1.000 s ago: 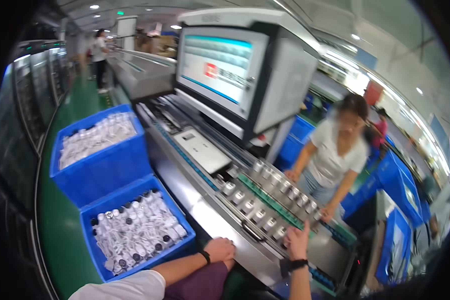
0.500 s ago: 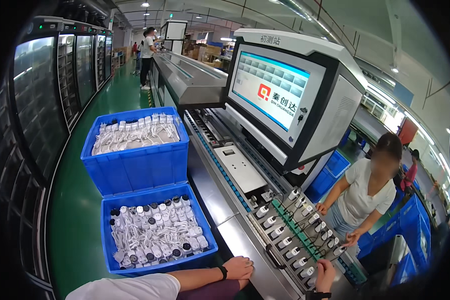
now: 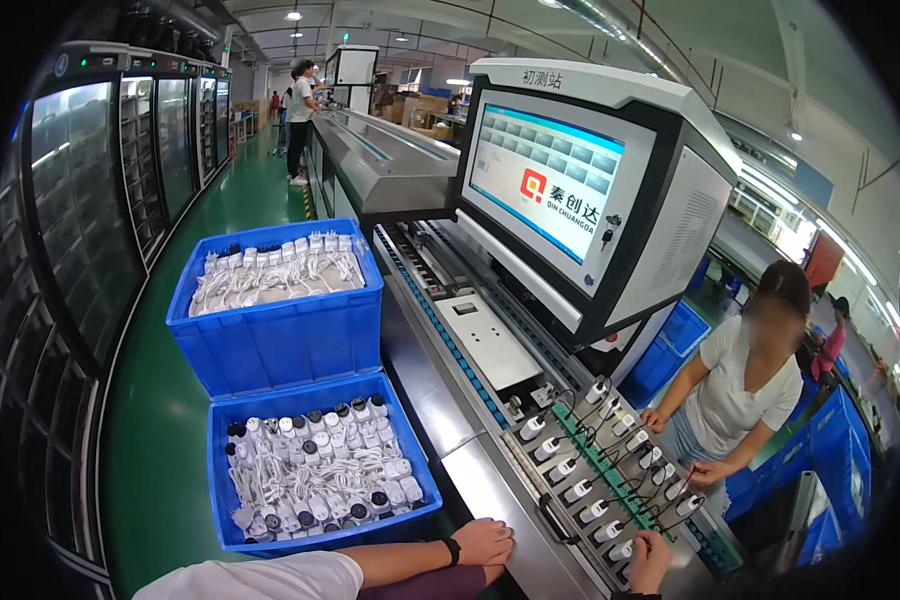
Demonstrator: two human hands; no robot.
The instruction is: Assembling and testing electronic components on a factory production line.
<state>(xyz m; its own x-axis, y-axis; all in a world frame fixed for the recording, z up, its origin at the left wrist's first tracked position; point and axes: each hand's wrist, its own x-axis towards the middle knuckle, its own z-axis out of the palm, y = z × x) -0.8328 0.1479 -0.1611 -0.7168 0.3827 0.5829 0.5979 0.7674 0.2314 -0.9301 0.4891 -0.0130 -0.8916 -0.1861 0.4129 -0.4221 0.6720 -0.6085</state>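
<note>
My view has swung left since a second ago, so both blue bins now sit in frame. My left hand (image 3: 482, 541) rests released on the desk edge; my right hand (image 3: 650, 560) touches a white charger (image 3: 622, 549) at the test fixture's (image 3: 610, 470) near end, grip unclear.

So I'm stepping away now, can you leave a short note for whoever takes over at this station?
Left hand: empty, resting flat on the near edge of the conveyor table.
Right hand: at the near end of the test fixture, touching a white plug; grip unclear.
Fixture: both rows look filled with white plugs.
Supply: near blue bin full of white adapters, far blue bin also full.
A co-worker works the opposite side.
</note>
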